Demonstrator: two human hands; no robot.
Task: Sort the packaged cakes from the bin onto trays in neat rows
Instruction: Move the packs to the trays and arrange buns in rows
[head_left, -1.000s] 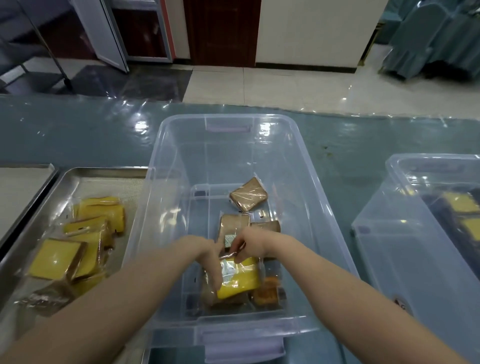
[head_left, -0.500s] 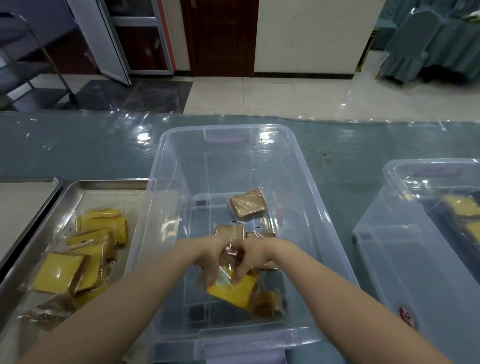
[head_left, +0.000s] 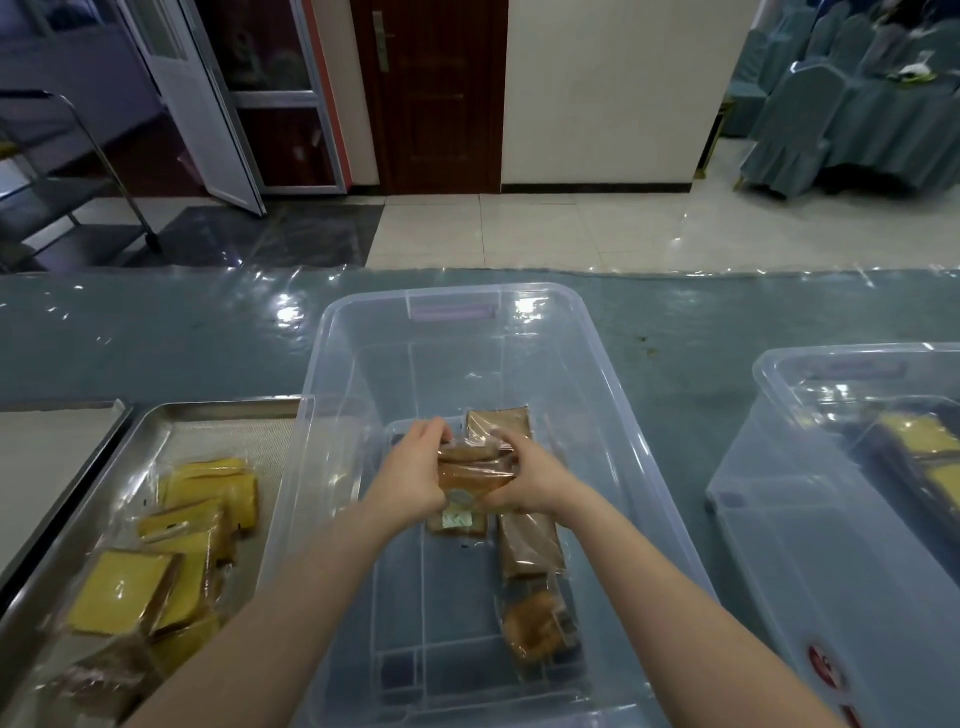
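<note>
L hand (head_left: 415, 480) & R hand (head_left: 530, 480) grip stack of wrapped brown cakes (head_left: 474, 470) between them, inside clear bin (head_left: 613, 395) on counter (head_left: 156, 332). Yellow cakes (head_left: 171, 556) lie on steel tray (head_left: 150, 421), left of bin.

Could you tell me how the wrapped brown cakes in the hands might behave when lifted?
Probably light: the left hand and right hand hold stacked brown cakes. Glossy film looks slippery, so packs may slide. Sponge-like slices probably squash easily.

Dim, soft-focus view with glare on the table cover (head_left: 284, 312).
</note>
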